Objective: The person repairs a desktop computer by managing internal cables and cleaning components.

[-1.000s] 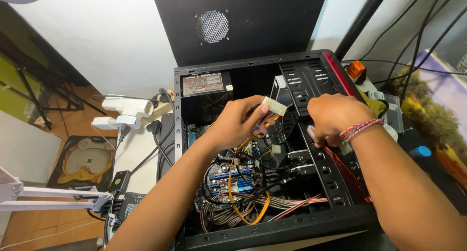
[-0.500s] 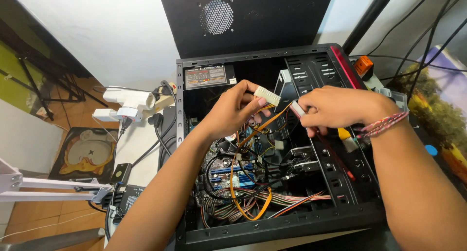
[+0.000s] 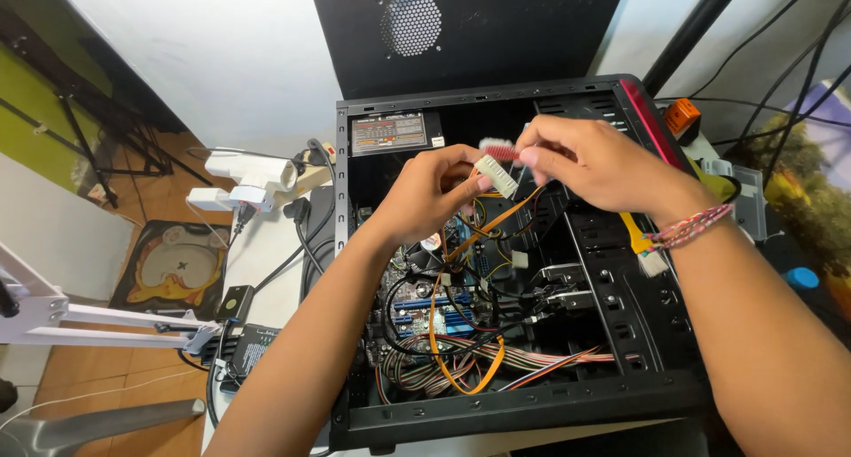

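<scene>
Just above the middle of the frame, over the open black computer case (image 3: pixel 496 404), the left hand (image 3: pixel 430 195) pinches a white multi-pin connector (image 3: pixel 496 175), while the right hand (image 3: pixel 589 160) closes its fingertips on a small red connector (image 3: pixel 498 147) touching its upper end. Mating these 2 well likely calls for squared-up pins and gentle, straight pressure. The white connector's long axis slants from upper left to lower right, orange wires (image 3: pixel 496 222) trailing down toward the motherboard.
</scene>
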